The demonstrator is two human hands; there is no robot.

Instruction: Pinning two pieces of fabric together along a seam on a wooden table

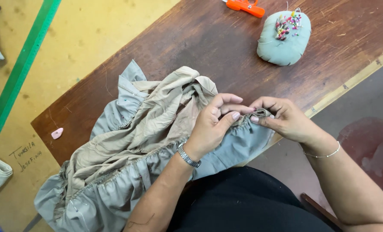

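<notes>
A black-clothed lap (243,202) was seen nearest the camera, at the bottom edge. Just above it, both forearms were raised over the table edge. A metal watch (188,155) was worn on the left wrist and a thin bracelet (327,154) on the right. The left hand (210,129) and right hand (284,118) were brought close together, fingertips almost touching, each pinched shut on the gathered seam (260,114) of a grey-and-beige garment (127,141). The garment was spread crumpled on the brown wooden table (226,47), its long axis run diagonally from lower left, where it hung over the near table edge, up to the right toward the hands. The gathered seam was followed along that same line. The fabric looked thin and wrinkled: beige on top, grey-blue ruffled panels below and at the upper left. A small pink chalk piece (57,133) was noted left of it on the table. Farther back, a grey-green pincushion (284,38) stuck with coloured pins was seen, and an orange tool (245,6) at the far edge. A green ruler (21,64) lay on the yellow surface (92,25) to the left.
</notes>
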